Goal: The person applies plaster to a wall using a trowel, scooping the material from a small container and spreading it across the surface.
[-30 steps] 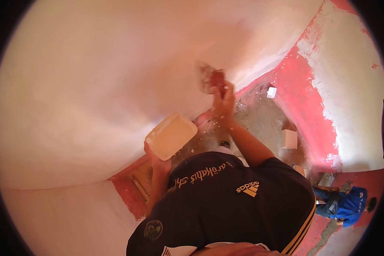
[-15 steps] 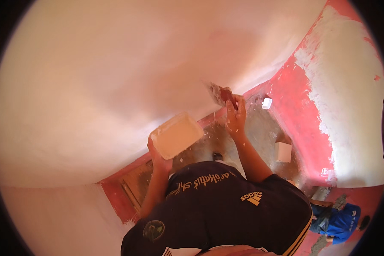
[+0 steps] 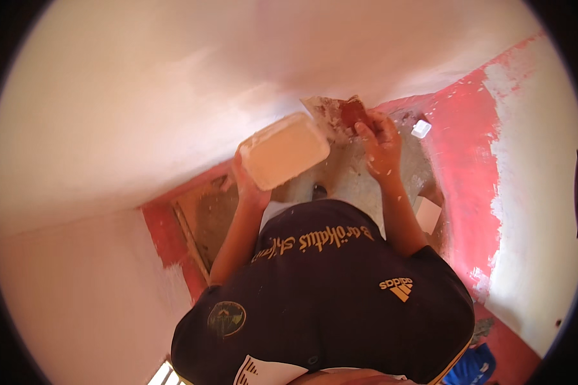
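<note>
My left hand (image 3: 250,178) grips the near left side of a shallow rectangular tub (image 3: 320,133), which holds a smooth, cream-coloured paste (image 3: 284,154). To its right, my right hand (image 3: 385,146) is closed on a wide putty knife (image 3: 329,114) with a dark red handle. Pale smears cover the blade, which points left toward the tub's far right corner; whether the two touch I cannot tell. Both are held in front of a pale coated wall (image 3: 173,96). Spots of white stick to my right hand and forearm.
A red band (image 3: 465,128) runs along the foot of the walls, with ragged white coating on the right-hand wall (image 3: 526,192). On the floor lie a small white container (image 3: 421,129), a pale block (image 3: 427,215) and a wooden strip (image 3: 190,234). Another person's blue shirt (image 3: 472,366) shows at lower right.
The whole view has shifted. The tub and my left hand sit higher in the picture, and the putty knife is now close beside the tub. Less of the other person shows.
</note>
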The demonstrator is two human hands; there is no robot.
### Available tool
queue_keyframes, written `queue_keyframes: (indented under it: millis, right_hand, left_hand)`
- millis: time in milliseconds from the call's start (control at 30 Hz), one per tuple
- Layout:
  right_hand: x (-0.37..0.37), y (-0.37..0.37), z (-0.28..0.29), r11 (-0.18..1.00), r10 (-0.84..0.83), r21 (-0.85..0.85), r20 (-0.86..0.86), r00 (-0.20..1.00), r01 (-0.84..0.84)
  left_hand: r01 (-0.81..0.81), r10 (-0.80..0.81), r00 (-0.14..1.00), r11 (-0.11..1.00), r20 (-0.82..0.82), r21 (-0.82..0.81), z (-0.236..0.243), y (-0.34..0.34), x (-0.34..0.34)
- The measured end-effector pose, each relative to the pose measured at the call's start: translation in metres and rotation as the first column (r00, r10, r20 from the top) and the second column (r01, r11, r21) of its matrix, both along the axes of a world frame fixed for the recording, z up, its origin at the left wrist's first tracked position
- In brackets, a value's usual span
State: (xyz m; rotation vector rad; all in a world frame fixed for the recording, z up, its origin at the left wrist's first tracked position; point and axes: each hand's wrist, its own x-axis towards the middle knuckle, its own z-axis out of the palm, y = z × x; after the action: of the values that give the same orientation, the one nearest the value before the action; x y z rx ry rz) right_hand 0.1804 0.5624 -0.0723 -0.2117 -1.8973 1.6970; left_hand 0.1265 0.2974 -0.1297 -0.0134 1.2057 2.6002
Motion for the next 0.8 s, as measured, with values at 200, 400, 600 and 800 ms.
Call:
queue_keyframes:
  millis: [200,400,600,800]
  right_hand:
    - [0.021,0.032,0.046,0.942,0.242,0.226,0.06,0.968,-0.25]
    - [0.01,0.029,0.069,0.774,0.389,0.464,0.19,0.902,-0.431]
    - [-0.011,0.031,0.045,0.615,0.437,0.623,0.24,0.867,-0.483]
    - [-0.013,0.043,0.036,0.531,0.472,0.664,0.285,0.834,-0.527]
  left_hand:
    - [-0.012,0.005,0.994,0.998,0.107,0.064,0.014,0.044,0.024]
    - [0.067,-0.082,0.989,0.991,0.126,0.116,0.031,0.078,0.027]
    - [0.104,-0.115,0.984,0.991,0.136,0.088,0.034,0.093,0.025]
    - [0.088,-0.107,0.979,0.989,0.173,0.116,0.033,0.1,0.025]
